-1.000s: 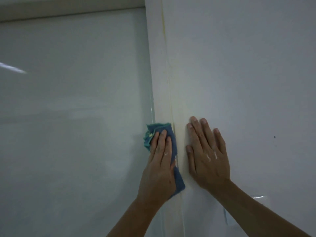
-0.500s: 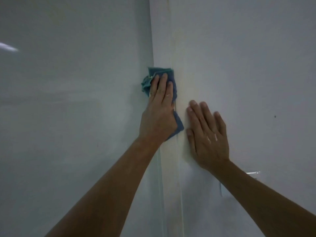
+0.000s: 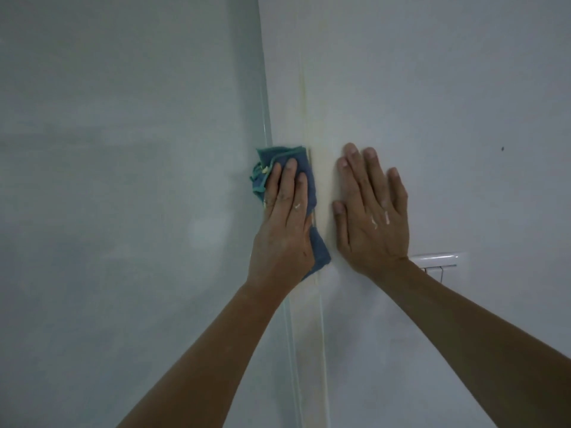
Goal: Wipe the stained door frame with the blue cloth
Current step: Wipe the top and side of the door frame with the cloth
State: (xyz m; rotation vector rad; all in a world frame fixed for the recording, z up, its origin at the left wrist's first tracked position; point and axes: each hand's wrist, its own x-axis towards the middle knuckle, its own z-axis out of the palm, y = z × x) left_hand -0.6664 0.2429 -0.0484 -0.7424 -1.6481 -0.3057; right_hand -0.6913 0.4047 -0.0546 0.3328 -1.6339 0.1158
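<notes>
The white door frame runs vertically through the middle, with a yellowish stain streak along its right edge. My left hand presses a folded blue cloth flat against the frame, fingers pointing up. The cloth shows above the fingertips and below the palm's right side. My right hand lies flat with fingers spread on the white wall just right of the frame, holding nothing.
A glossy pale door panel fills the left half. A white light switch plate sits on the wall beside my right wrist. A small dark speck marks the wall at the far right.
My left hand slid the cloth up the frame, then back down beside my right hand. The right hand stayed planted on the wall.
</notes>
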